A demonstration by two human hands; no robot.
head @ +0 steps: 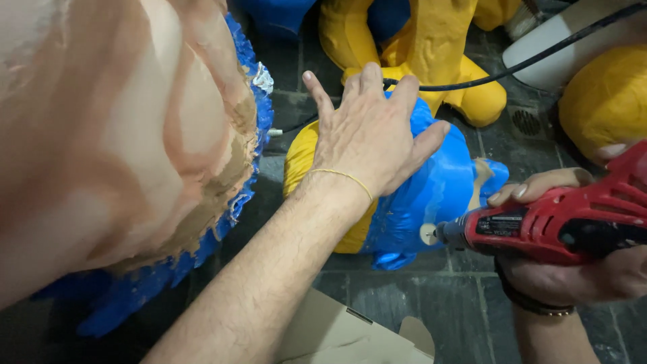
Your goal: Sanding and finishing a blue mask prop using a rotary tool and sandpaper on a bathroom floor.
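My left hand lies flat, fingers spread, pressing on the blue and yellow figure at the centre of the frame; it clamps on nothing. My right hand, at the lower right, is closed around the red drill, forefinger along its top. The drill's tip meets a pale round patch on the figure's blue side. I judge the drilling just begun: depth cannot be told. A large peach and blue piece fills the upper left; a black cord crosses the top.
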